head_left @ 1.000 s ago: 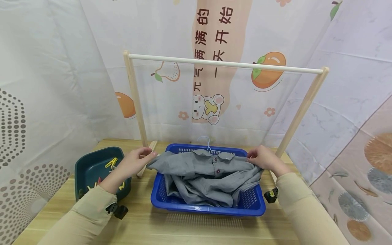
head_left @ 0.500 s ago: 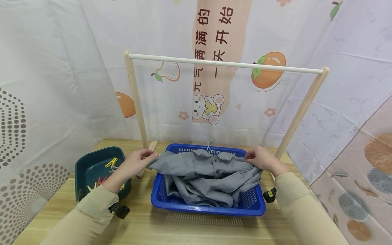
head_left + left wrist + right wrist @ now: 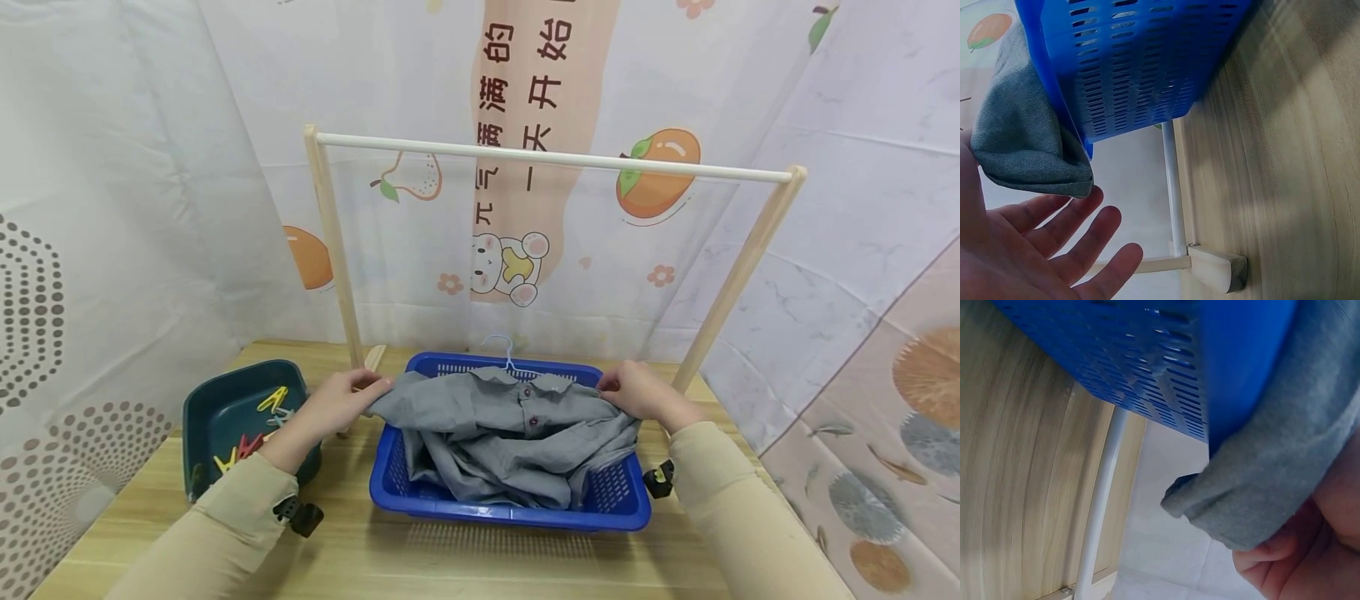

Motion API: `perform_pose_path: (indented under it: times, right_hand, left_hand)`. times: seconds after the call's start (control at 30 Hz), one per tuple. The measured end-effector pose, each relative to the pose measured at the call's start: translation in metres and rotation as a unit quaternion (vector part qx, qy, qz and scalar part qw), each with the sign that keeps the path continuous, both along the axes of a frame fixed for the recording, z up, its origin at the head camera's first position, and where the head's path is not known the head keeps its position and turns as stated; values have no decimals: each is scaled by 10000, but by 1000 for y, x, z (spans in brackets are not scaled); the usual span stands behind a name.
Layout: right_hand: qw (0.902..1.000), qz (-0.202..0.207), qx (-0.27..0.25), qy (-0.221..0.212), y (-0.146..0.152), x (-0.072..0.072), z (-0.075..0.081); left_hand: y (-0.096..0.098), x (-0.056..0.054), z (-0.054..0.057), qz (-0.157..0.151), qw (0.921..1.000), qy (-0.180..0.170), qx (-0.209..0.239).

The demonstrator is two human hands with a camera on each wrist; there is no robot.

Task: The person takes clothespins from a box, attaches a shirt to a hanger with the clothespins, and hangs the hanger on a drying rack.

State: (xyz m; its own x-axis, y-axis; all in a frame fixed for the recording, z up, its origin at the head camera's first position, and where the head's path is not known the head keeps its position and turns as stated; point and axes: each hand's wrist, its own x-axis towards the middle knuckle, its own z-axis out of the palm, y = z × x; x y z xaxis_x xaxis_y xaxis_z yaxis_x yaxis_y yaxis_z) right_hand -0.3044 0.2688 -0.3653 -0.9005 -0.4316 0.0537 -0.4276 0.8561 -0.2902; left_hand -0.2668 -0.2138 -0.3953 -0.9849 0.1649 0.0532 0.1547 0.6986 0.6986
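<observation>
A grey button-up shirt [image 3: 517, 454] with a collar lies over a blue plastic basket [image 3: 510, 513], bunched in its lower part. The hook of a light blue hanger [image 3: 511, 348] sticks up behind the collar. At the shirt's left end, my left hand [image 3: 343, 403] pinches the cloth; in the left wrist view the other fingers [image 3: 1102, 228] spread loosely below the fabric. My right hand [image 3: 645, 393] pinches the shirt near its right shoulder. The right wrist view shows curled fingers [image 3: 1272, 547] under the grey cloth, with the thumb mostly hidden.
Behind the basket stands a rack with wooden posts [image 3: 738, 279] and a white crossbar [image 3: 555, 156]. To the left, a dark green tray [image 3: 197, 417] holds several clothespins [image 3: 247, 446] in yellow, red and grey. Everything stands on a wooden table [image 3: 450, 567] before a printed curtain.
My left hand has shifted slightly right and my right hand slightly left along the shirt's shoulders. More clothespins show past my left forearm. Shirt and basket stay almost the same.
</observation>
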Motion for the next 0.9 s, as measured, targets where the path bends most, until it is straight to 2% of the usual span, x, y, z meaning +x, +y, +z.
perform_pose_path:
  times: [0.57, 0.9]
  right_hand:
    - [9977, 456, 298, 400, 2, 6, 9]
    - [9970, 74, 721, 266, 2, 14, 17]
  left_hand:
    - [-1, 2, 2, -32, 10000, 3, 33]
    - [-1, 3, 3, -30, 10000, -32, 48]
